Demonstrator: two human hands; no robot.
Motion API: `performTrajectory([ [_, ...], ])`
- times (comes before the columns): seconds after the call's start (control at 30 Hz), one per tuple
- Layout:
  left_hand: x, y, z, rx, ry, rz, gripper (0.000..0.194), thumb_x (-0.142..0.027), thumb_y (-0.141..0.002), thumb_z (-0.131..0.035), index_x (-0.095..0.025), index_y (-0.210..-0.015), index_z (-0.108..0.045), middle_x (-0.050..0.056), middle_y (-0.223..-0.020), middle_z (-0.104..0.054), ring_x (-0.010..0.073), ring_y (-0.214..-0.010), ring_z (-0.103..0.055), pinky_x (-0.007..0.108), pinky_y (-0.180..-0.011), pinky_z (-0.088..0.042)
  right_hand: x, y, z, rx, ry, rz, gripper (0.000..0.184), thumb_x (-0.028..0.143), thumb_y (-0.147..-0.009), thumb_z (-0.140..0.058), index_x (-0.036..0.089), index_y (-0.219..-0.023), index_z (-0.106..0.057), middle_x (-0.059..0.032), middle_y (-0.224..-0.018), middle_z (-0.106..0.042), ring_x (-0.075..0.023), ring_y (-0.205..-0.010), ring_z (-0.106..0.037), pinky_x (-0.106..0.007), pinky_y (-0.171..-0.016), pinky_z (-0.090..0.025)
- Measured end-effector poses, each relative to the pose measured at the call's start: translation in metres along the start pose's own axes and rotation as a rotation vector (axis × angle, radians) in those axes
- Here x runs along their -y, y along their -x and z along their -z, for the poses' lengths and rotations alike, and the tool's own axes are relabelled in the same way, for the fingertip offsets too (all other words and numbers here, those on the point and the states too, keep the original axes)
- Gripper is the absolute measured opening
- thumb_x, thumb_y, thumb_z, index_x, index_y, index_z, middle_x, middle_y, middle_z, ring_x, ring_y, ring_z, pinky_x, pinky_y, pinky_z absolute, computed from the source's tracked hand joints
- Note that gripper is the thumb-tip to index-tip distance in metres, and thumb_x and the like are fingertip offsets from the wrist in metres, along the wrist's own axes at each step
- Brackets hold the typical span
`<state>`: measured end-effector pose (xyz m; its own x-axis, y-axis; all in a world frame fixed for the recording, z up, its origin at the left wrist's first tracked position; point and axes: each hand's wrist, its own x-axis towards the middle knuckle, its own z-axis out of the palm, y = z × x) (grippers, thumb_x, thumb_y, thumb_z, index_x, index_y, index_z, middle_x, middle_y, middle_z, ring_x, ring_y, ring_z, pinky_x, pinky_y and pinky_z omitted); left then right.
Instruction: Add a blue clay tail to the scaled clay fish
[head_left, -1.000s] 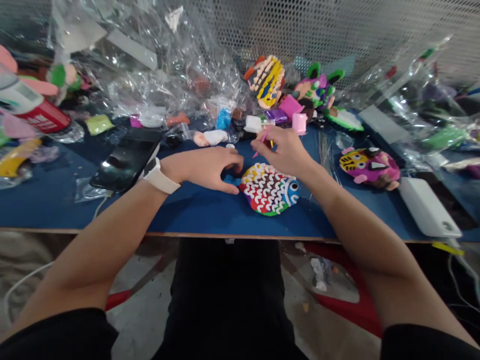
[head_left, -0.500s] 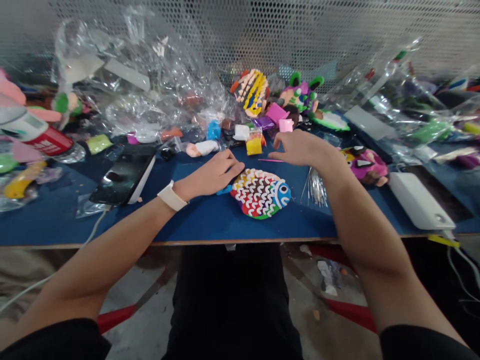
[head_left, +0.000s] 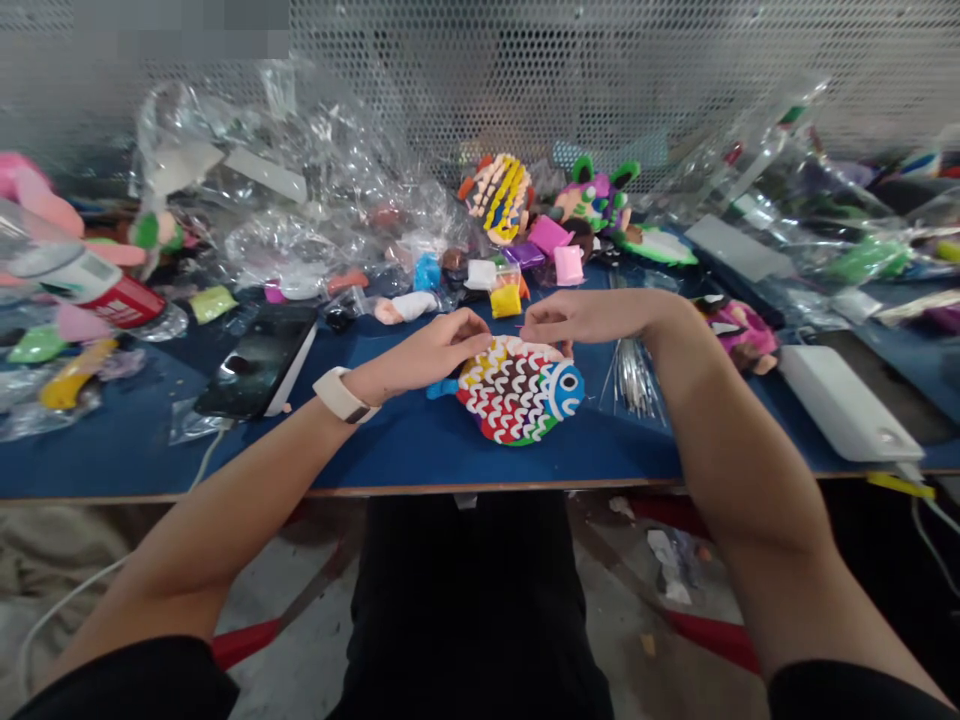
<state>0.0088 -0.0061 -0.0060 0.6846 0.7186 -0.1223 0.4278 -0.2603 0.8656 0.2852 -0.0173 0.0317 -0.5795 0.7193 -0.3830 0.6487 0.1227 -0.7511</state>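
A flat modelling-clay fish (head_left: 517, 395) lies on the blue table, with white scale curves over many colours and a blue head to the right. My left hand (head_left: 442, 348) has its fingers curled, thumb and fingertips at the upper left edge of the fish. Over the top edge is my right hand (head_left: 574, 318), fingers pinched together. A bit of a thin pink stick (head_left: 519, 326) shows at its fingertips; the rest is hidden by the hand. Just behind the hands sits a yellow clay packet (head_left: 505, 298).
More clay packets, such as a pink one (head_left: 568, 265), and a striped clay fish (head_left: 501, 200) stand behind. A phone (head_left: 255, 362) and bottle (head_left: 97, 285) are at left. Thin silvery strips (head_left: 637, 380), a pink clay figure (head_left: 739, 330) and white power bank (head_left: 847, 405) are at right.
My right hand has come down and left to the top edge of the fish, and its spread fingers have closed over the pink stick. My left hand stays by the fish.
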Motion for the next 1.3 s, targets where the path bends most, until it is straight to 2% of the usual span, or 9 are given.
performTrajectory([
  [0.1,-0.003,0.002,0.000,0.017,0.223,0.089,0.044,-0.055,-0.100,-0.067,-0.020,-0.125,-0.065,0.002,-0.091,-0.066,0.0120,-0.070,-0.056,0.023,-0.058,-0.040,-0.002,0.002,0.000,-0.030,-0.134,0.088,0.067,0.083,-0.085,-0.075,0.021,-0.108,-0.069,-0.0024,-0.086,-0.071,-0.0141,-0.068,-0.063,-0.026,-0.058,-0.053],
  [0.23,-0.004,0.001,-0.001,0.133,0.428,0.120,0.046,-0.062,-0.094,-0.073,-0.016,-0.095,-0.069,0.001,-0.075,-0.061,0.0095,-0.061,-0.052,0.021,-0.053,-0.038,-0.006,-0.001,-0.001,0.037,-0.240,0.177,0.068,0.074,-0.087,-0.080,0.021,-0.127,-0.066,0.0005,-0.081,-0.070,-0.0142,-0.067,-0.062,-0.025,-0.060,-0.052],
  [0.47,0.011,0.000,0.011,0.231,0.509,0.180,0.046,-0.060,-0.092,-0.079,-0.016,-0.086,-0.071,0.005,-0.073,-0.068,0.0154,-0.063,-0.064,0.025,-0.053,-0.049,-0.013,-0.016,-0.012,0.075,-0.424,0.232,0.068,0.072,-0.085,-0.084,0.020,-0.126,-0.069,0.0005,-0.089,-0.071,-0.0113,-0.069,-0.060,-0.020,-0.057,-0.046],
  [0.63,0.018,-0.004,0.008,0.156,0.635,0.144,0.040,-0.055,-0.096,-0.076,-0.015,-0.097,-0.074,0.009,-0.086,-0.078,0.0184,-0.076,-0.073,0.028,-0.067,-0.061,-0.022,-0.023,-0.015,0.007,-0.596,0.227,0.072,0.080,-0.083,-0.080,0.019,-0.119,-0.072,-0.0058,-0.101,-0.077,-0.0189,-0.086,-0.070,-0.028,-0.073,-0.057],
  [0.8,0.019,-0.014,0.009,-0.094,0.885,-0.031,0.045,-0.054,-0.107,-0.060,-0.015,-0.126,-0.072,0.015,-0.114,-0.082,0.0283,-0.111,-0.078,0.039,-0.096,-0.066,-0.027,-0.033,-0.005,-0.442,-0.869,0.228,0.073,0.092,-0.085,-0.061,0.024,-0.111,-0.072,-0.0075,-0.092,-0.077,-0.0277,-0.094,-0.074,-0.040,-0.079,-0.062],
  [0.9,0.021,-0.018,0.012,-0.192,0.956,-0.086,0.048,-0.054,-0.106,-0.060,-0.016,-0.134,-0.070,0.015,-0.120,-0.082,0.0300,-0.118,-0.077,0.040,-0.098,-0.067,-0.028,-0.041,-0.001,-0.579,-0.944,0.257,0.065,0.084,-0.090,-0.062,0.024,-0.112,-0.070,-0.0057,-0.088,-0.076,-0.0260,-0.088,-0.073,-0.039,-0.074,-0.061],
  [1.03,0.026,-0.020,0.014,-0.281,1.002,-0.106,0.052,-0.057,-0.104,-0.063,-0.016,-0.135,-0.069,0.015,-0.118,-0.081,0.0314,-0.118,-0.076,0.039,-0.094,-0.069,-0.028,-0.050,-0.008,-0.607,-0.944,0.232,0.047,0.068,-0.094,-0.069,0.025,-0.114,-0.068,-0.0037,-0.094,-0.078,-0.0203,-0.080,-0.071,-0.036,-0.072,-0.061],
  [1.17,0.030,-0.023,0.014,-0.401,0.999,-0.104,0.052,-0.057,-0.101,-0.069,-0.015,-0.131,-0.070,0.016,-0.119,-0.081,0.0321,-0.116,-0.076,0.041,-0.093,-0.068,-0.023,-0.057,-0.021,-0.530,-0.955,0.215,0.048,0.071,-0.100,-0.059,0.025,-0.112,-0.068,-0.0082,-0.103,-0.081,-0.0231,-0.085,-0.077,-0.040,-0.076,-0.068],
  [1.3,0.036,-0.027,0.014,-0.478,1.000,-0.113,0.052,-0.058,-0.101,-0.066,-0.017,-0.132,-0.069,0.016,-0.123,-0.079,0.0303,-0.111,-0.075,0.040,-0.087,-0.067,-0.015,-0.066,-0.040,-0.446,-0.990,0.246,0.034,0.055,-0.098,-0.071,0.024,-0.111,-0.065,-0.0084,-0.102,-0.082,-0.0215,-0.083,-0.080,-0.036,-0.078,-0.070],
])
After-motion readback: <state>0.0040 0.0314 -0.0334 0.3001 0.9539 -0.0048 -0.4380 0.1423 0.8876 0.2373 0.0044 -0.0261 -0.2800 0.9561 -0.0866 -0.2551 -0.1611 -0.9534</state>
